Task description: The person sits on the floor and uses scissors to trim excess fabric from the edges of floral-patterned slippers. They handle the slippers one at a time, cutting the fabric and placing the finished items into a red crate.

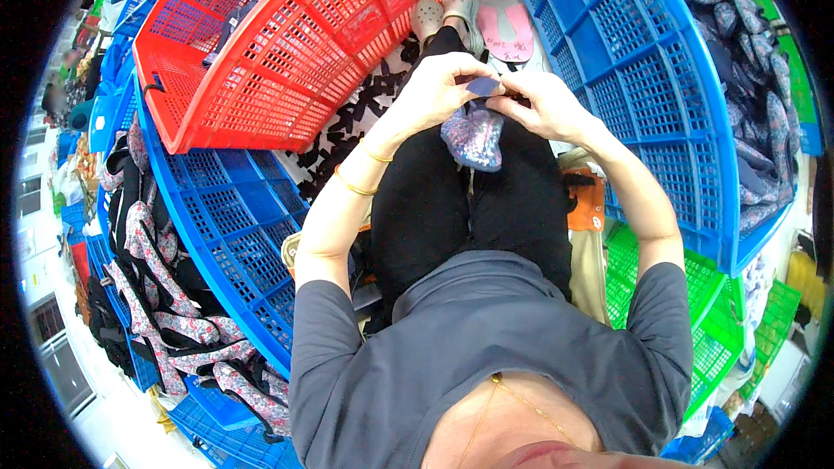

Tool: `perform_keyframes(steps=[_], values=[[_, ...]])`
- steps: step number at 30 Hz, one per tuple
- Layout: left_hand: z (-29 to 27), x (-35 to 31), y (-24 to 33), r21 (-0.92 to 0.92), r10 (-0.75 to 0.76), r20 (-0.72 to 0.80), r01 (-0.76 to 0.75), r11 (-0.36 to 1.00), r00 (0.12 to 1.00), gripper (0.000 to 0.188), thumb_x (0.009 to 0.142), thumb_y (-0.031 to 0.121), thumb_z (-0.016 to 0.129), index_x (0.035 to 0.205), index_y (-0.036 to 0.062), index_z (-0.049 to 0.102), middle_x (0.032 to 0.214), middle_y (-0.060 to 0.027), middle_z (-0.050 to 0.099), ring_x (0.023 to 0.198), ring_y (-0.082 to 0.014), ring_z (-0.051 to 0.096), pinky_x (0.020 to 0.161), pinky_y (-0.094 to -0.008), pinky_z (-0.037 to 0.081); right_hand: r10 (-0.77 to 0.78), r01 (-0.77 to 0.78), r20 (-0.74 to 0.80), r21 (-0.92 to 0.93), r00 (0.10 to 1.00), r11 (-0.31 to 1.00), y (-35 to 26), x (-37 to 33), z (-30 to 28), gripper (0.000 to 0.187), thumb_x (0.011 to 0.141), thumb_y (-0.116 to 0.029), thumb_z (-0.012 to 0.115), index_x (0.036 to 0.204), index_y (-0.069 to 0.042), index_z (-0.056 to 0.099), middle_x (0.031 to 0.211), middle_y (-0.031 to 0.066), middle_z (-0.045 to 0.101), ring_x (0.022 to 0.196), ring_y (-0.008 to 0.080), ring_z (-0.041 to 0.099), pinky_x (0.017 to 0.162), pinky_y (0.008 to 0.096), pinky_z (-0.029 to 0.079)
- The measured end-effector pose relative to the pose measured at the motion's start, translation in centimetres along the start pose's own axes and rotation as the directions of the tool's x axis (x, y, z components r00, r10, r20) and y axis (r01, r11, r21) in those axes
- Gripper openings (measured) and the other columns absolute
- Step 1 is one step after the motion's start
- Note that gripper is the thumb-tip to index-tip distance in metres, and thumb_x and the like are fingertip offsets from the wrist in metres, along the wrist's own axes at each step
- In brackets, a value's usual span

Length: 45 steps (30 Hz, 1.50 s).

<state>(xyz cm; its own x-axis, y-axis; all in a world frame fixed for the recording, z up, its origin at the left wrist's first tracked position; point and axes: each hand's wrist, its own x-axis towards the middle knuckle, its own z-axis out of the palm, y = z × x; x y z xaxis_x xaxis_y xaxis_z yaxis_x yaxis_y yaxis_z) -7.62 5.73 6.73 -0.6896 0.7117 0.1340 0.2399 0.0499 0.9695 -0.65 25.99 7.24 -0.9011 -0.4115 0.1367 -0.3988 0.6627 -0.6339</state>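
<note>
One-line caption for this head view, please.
Seated among plastic crates, left hand and right hand together pinch a small dark piece above a patterned fabric item.

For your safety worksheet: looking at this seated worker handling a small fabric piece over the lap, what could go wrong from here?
1. The small dark piece, pinched between left hand and right hand, could slip and vanish among the black scraps on the floor.
2. The patterned shoe upper lies loose on the lap and might slide off.

Hidden and cut-off parts, head view

Left hand (439, 91) and right hand (543, 102) cover most of the small dark piece (483, 85); patterned fabric item (473, 135) partly under fingers. Red crate (295, 35) and blue crate (643, 61) run off top edge; far-left items blurred.
</note>
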Motion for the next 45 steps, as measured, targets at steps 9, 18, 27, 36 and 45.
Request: perform_keyframes(steps=[9, 18, 27, 36, 45], values=[[-4.8, -1.5, -3.0, 0.845, 0.351, -0.137, -0.075, 0.53, 0.926, 0.025, 0.085, 0.022, 0.067, 0.102, 0.0033, 0.067, 0.096, -0.0142, 0.065, 0.092, -0.0269, 0.062, 0.084, -0.0368, 0.049, 0.509, -0.423, 0.089, 0.686, 0.856, 0.592, 3.0, -5.0, 2.4, 0.031, 0.092, -0.03, 0.064, 0.105, -0.003, 0.056, 0.082, 0.006, 0.064, 0.067, 0.0076, 0.058, 0.06, 0.0216, 0.045], [1.3, -6.1, -0.7, 0.242, -0.117, 0.183, 0.071, 0.968, 0.976, 0.033, 0.075, 0.023, 0.08, 0.09, 0.0029, 0.059, 0.089, -0.0056, 0.058, 0.082, -0.0157, 0.054, 0.075, -0.0285, 0.046, 0.416, -0.334, 0.475, 0.867, 0.775, -0.368, -3.0, -8.3, 10.9, 0.025, 0.097, -0.033, 0.057, 0.099, -0.009, 0.059, 0.077, -0.0016, 0.058, 0.048, 0.0014, 0.039, 0.034, 0.0183, 0.02], [3.9, -11.0, -0.6, -0.146, 0.041, -0.215, -0.074, 0.986, 0.976, 0.024, 0.077, -0.005, 0.073, 0.086, 0.0044, 0.052, 0.108, -0.0096, 0.062, 0.1, -0.016, 0.057, 0.09, -0.0302, 0.046, 0.547, -0.238, 0.148, 0.966, 0.824, 0.097, -3.2, -5.6, 10.4, 0.039, 0.098, -0.033, 0.055, 0.125, -0.006, 0.054, 0.087, 0.0005, 0.063, 0.063, 0.0065, 0.054, 0.052, 0.0185, 0.041], [3.3, -11.4, -0.7, -0.529, -0.189, -0.191, 0.061, 0.847, 0.963, 0.022, 0.081, -0.001, 0.072, 0.095, 0.003, 0.056, 0.11, -0.0063, 0.061, 0.098, -0.0105, 0.056, 0.087, -0.0268, 0.049, 0.122, -0.037, -0.255, 0.315, 0.959, 0.948, -5.9, -5.6, 4.2, 0.034, 0.083, -0.012, 0.071, 0.113, -0.002, 0.06, 0.09, 0.0073, 0.06, 0.072, 0.0164, 0.06, 0.065, 0.026, 0.049], [2.8, -11.5, -1.6, -0.474, -0.124, -0.05, 0.086, 0.877, 0.991, 0.022, 0.084, -0.004, 0.066, 0.097, 0.0053, 0.051, 0.115, -0.0099, 0.059, 0.104, -0.0144, 0.055, 0.092, -0.0305, 0.046, -0.218, 0.221, -0.058, 0.042, 0.974, 0.974, -5.9, -2.8, 1.3, 0.03, 0.083, -0.023, 0.07, 0.104, -0.005, 0.061, 0.091, 0.012, 0.063, 0.079, 0.0299, 0.065, 0.068, 0.0355, 0.052]])
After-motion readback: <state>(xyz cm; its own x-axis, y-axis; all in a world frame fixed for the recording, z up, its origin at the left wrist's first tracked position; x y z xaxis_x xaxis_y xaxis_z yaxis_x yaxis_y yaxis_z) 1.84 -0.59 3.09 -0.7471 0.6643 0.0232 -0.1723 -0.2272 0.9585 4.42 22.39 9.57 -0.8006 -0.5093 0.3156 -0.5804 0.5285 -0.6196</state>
